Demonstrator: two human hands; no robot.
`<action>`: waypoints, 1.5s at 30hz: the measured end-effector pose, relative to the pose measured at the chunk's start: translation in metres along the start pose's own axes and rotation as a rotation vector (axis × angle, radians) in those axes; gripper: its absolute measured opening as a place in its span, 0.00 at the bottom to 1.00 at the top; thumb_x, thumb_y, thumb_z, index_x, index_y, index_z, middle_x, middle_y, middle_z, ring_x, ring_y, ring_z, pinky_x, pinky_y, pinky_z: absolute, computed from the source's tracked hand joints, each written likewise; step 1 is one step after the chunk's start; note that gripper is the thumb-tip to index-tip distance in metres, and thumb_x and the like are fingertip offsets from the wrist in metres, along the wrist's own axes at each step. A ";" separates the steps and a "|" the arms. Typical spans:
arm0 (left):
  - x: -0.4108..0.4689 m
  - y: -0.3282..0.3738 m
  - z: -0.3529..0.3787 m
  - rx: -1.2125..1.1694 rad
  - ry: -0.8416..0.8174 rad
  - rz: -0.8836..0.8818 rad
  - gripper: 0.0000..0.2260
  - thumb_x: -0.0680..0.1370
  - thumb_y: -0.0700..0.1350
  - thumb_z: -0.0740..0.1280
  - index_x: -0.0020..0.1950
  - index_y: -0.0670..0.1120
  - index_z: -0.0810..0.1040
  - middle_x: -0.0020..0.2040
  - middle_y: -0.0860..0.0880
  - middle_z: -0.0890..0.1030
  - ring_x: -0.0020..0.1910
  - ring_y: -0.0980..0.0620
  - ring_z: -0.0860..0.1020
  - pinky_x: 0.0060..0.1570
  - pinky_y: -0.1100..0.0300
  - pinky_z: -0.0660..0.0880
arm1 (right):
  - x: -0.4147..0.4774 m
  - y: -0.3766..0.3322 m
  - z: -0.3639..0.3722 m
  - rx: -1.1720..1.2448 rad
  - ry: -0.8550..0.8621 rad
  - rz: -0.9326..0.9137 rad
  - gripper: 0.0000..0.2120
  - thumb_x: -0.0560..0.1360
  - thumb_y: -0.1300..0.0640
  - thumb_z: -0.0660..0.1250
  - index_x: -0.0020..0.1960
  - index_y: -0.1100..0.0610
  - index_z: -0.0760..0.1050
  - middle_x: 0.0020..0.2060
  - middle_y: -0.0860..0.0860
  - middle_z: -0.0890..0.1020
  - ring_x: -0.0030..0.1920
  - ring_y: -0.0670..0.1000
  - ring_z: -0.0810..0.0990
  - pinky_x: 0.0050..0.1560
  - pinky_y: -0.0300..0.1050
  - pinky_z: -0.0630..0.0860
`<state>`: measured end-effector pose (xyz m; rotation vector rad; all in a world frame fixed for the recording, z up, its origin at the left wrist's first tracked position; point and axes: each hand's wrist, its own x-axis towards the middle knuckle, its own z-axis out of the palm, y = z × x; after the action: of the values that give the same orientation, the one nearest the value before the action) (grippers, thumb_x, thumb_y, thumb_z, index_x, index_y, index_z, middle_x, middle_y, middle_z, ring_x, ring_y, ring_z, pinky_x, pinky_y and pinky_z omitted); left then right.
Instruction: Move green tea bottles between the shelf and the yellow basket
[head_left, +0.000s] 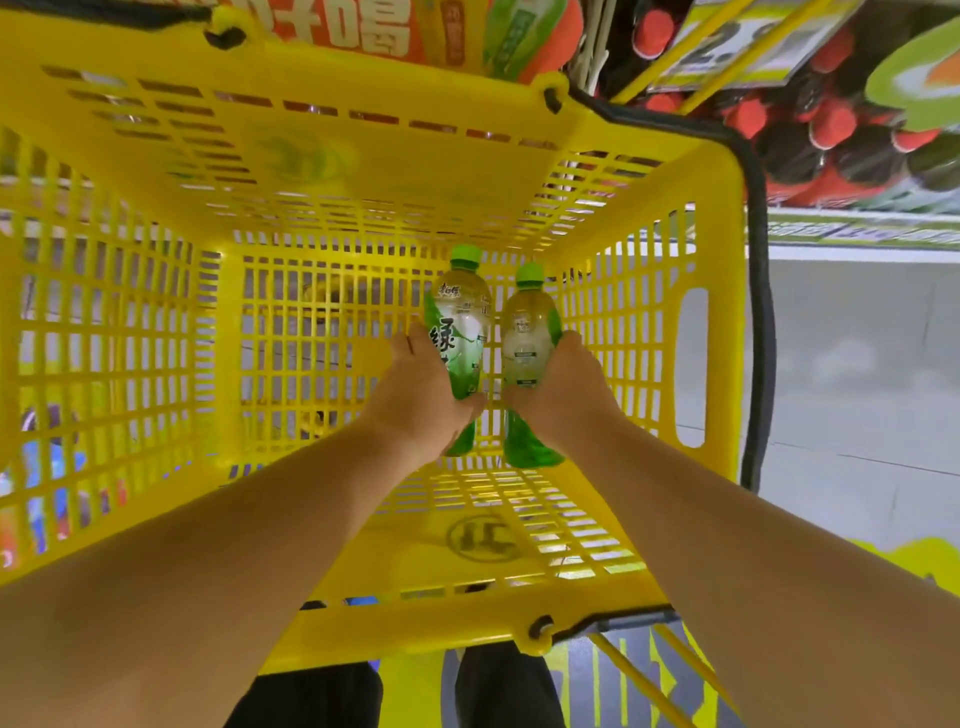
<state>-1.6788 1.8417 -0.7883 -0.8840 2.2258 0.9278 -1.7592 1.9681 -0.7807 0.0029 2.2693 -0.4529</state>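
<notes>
Wrapping fingers mid-body, seemingly for control, left hand (422, 397) held left bottle (460, 325) and right hand (563, 387) right bottle (527, 340) inside the basket (363, 631), caps toward 12 o'clock.

The yellow basket (130, 312) fills the centre of the frame. Deep inside, near its slatted bottom, the left green tea bottle (462, 317) and the right green tea bottle (530, 338) sit side by side (contact with the bottom cannot be told). At upper right, a shelf (857, 231) carries dark red-capped bottles (831, 130), with grey floor (857, 374) below it.
</notes>
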 end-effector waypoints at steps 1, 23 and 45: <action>0.003 -0.003 0.002 -0.077 -0.005 -0.008 0.41 0.74 0.54 0.74 0.77 0.41 0.55 0.70 0.40 0.67 0.63 0.39 0.76 0.56 0.53 0.76 | 0.002 0.000 0.003 0.025 -0.015 0.016 0.30 0.71 0.55 0.77 0.65 0.60 0.64 0.56 0.55 0.74 0.54 0.58 0.76 0.45 0.48 0.72; -0.038 -0.014 -0.071 -0.327 0.019 -0.154 0.16 0.72 0.44 0.76 0.46 0.46 0.67 0.40 0.51 0.74 0.38 0.52 0.75 0.29 0.61 0.68 | -0.023 -0.008 -0.019 0.749 -0.033 0.103 0.36 0.53 0.60 0.73 0.62 0.57 0.74 0.49 0.59 0.83 0.41 0.55 0.83 0.35 0.45 0.77; -0.326 0.119 -0.298 -0.464 0.369 0.140 0.15 0.72 0.40 0.75 0.50 0.47 0.70 0.39 0.54 0.75 0.34 0.59 0.73 0.27 0.66 0.66 | -0.312 -0.129 -0.260 0.866 0.041 -0.230 0.36 0.59 0.58 0.79 0.65 0.57 0.71 0.52 0.57 0.84 0.49 0.58 0.85 0.52 0.61 0.82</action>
<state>-1.6363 1.7937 -0.3357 -1.1960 2.4453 1.4892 -1.7548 1.9756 -0.3544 0.1915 1.9469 -1.5270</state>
